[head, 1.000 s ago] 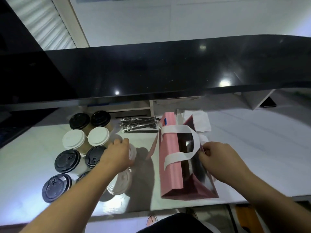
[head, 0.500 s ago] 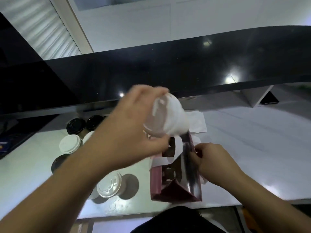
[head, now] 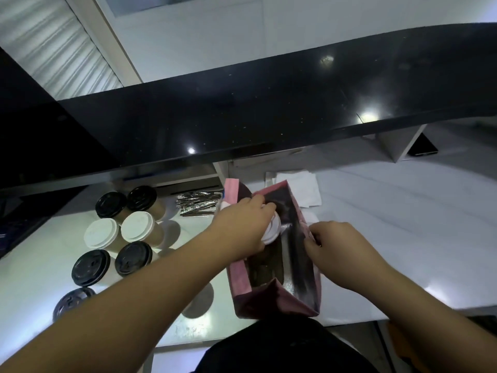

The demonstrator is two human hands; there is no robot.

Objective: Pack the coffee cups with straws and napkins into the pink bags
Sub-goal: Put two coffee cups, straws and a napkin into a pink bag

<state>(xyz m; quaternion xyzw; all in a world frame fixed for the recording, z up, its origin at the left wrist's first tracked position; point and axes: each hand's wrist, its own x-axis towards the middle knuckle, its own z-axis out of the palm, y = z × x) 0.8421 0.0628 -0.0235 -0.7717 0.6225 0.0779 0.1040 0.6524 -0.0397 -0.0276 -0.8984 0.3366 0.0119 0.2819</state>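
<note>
Left hand (head: 243,227) curls its fingers round a white-lidded cup (head: 271,231) and holds it in the mouth of the pink bag (head: 243,275), lid up so it should land upright. Right hand (head: 333,246) pinches the bag's rim at 3 o'clock, apparently to keep the mouth spread. Spare cups (head: 137,227) stand at 9 o'clock on the surface (head: 403,238), straws (head: 197,204) at 11, napkins (head: 304,189) at 1.

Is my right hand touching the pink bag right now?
Touching. The head view shows the right hand pinching the near right rim of the pink bag, fingers curled over its edge.
</note>
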